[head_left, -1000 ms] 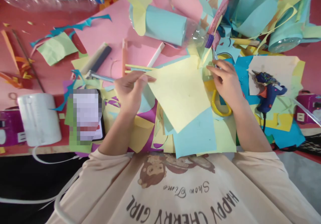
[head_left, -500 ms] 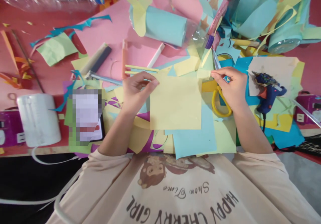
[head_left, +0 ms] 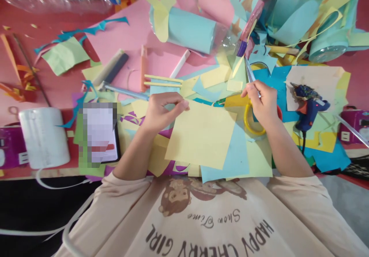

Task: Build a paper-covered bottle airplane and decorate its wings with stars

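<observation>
My left hand (head_left: 165, 111) pinches the upper left corner of a pale yellow sheet of paper (head_left: 201, 136), which slants over light blue and green sheets. My right hand (head_left: 261, 101) has its fingers closed on a pair of scissors (head_left: 250, 72) near the middle, where the blades meet the yellow and red handles. The blades point away from me. A small pale yellow paper piece (head_left: 234, 86) lies just left of the scissors. Two thin yellow rolled paper sticks (head_left: 163, 81) lie beyond my left hand.
A blue glue gun (head_left: 307, 115) rests on paper at the right. At the left are a phone (head_left: 113, 149) and a white device with a cable (head_left: 44, 138). Farther back lies a plastic bottle wrapped in light blue paper (head_left: 190, 30). Paper scraps and a cutter (head_left: 111, 68) surround my hands.
My right hand has let go of the small yellow piece and moved down onto the scissors. The yellow sheet, in my left hand, has tilted and shifted toward me.
</observation>
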`<action>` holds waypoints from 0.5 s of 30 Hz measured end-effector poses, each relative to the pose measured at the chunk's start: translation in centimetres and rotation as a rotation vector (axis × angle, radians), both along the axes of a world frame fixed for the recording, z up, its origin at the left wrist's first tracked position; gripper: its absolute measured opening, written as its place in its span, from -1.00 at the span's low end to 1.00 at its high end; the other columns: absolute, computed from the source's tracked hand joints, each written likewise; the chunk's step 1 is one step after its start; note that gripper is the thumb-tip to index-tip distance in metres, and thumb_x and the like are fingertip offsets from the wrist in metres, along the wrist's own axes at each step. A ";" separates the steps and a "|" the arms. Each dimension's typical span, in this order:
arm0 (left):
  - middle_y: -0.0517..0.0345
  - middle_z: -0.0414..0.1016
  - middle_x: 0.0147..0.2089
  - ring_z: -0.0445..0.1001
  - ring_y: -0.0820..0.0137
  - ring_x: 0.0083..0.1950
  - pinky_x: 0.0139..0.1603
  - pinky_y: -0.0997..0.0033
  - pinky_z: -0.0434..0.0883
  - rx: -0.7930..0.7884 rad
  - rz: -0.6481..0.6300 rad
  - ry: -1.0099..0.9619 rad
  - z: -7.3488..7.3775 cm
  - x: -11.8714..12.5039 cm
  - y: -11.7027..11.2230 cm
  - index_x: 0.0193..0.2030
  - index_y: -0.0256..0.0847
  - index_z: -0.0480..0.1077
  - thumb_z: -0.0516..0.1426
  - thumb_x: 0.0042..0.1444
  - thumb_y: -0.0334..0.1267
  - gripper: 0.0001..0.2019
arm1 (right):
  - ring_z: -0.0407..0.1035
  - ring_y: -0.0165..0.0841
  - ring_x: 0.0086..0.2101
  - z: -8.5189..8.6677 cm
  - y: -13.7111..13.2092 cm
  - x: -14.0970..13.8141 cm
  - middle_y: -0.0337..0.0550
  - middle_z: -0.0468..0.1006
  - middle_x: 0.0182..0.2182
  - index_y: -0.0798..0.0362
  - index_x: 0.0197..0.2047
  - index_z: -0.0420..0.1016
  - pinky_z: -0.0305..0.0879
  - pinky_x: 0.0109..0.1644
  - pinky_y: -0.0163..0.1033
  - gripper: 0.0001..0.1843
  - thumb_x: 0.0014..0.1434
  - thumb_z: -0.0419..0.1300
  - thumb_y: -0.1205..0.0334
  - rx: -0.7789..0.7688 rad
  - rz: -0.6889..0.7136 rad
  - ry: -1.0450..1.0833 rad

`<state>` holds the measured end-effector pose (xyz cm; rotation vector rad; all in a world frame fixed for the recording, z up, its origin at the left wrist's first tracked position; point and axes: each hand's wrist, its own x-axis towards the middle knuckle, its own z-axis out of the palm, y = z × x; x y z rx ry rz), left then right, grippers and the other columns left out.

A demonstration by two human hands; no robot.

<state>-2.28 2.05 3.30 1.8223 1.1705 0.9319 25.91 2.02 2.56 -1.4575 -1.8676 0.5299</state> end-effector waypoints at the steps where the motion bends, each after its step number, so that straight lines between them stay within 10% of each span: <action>1: 0.23 0.54 -0.52 0.48 0.50 -0.48 -0.42 0.51 0.38 0.014 0.006 -0.014 0.0 0.0 0.0 -0.57 -0.20 0.46 0.13 0.14 -0.25 -0.73 | 0.43 -0.35 -0.41 0.0 0.0 -0.1 -0.18 0.48 -0.50 -0.01 -0.45 0.36 0.34 -0.30 -0.21 -0.60 0.38 -0.03 0.03 0.025 0.021 -0.001; 6: 0.21 0.55 -0.52 0.49 0.49 -0.47 -0.43 0.49 0.37 0.035 0.107 -0.065 -0.6 0.0 -0.3 -0.55 -0.18 0.50 0.15 0.17 -0.22 -0.72 | 0.35 -0.18 0.13 -0.1 -0.4 -0.4 -0.01 0.45 0.14 -0.07 0.11 0.34 0.38 0.09 -0.04 -0.65 0.29 0.13 0.08 0.004 0.189 0.021; 15: 0.22 0.55 -0.51 0.47 0.47 -0.47 -0.46 0.45 0.35 0.016 0.200 -0.104 -1.3 -0.3 -0.2 -0.50 -0.14 0.52 0.17 0.17 -0.12 -0.73 | 0.50 -0.33 -0.21 -0.1 -0.9 -0.9 -0.18 0.60 -0.22 -0.06 -0.01 0.49 0.47 -0.08 -0.18 -0.75 0.25 0.17 0.26 -0.228 0.238 0.131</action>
